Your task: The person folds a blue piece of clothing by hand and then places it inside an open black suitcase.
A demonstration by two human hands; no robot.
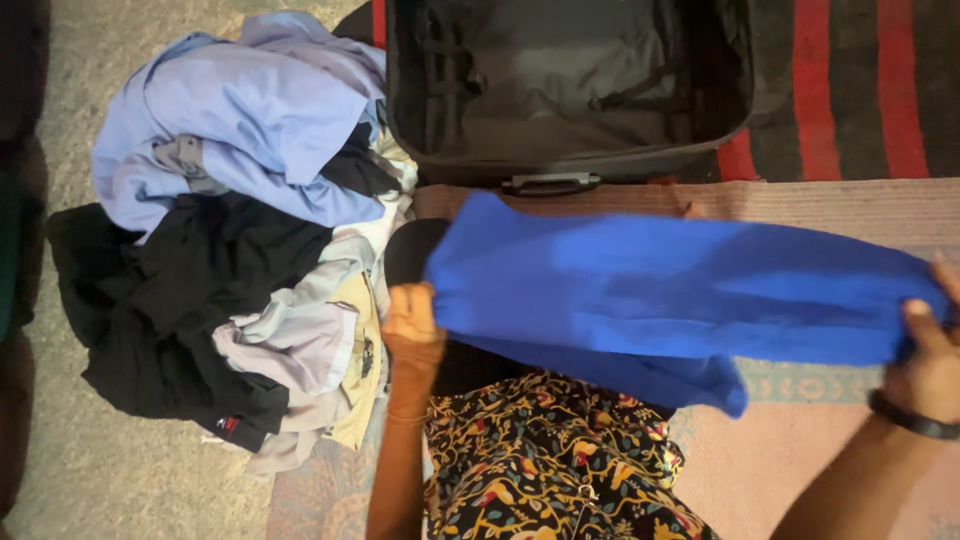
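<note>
Two hands on it, one at each end: you had the bright blue soft fabric garment (660,290) stretched out flat in the air just in front of the open dark grey suitcase (570,90). Your left hand (412,330) was pinched shut on the left edge, and your right hand (930,360), the one with the black wristband (915,420), was clenched on the far right end. Looked like light, floppy cloth to me, nothing stiff, so it'd sag in the middle and slip if you only held one corner. Grabbing it at the ends or along a seam seemed like the way to go. Under it sat a black cloth with a yellow and red floral print (550,470). Off to the left was a messy pile of clothes (240,230), pale blue shirts on top of black ones, lying partly on the pinkish woven mat (800,470).
</note>
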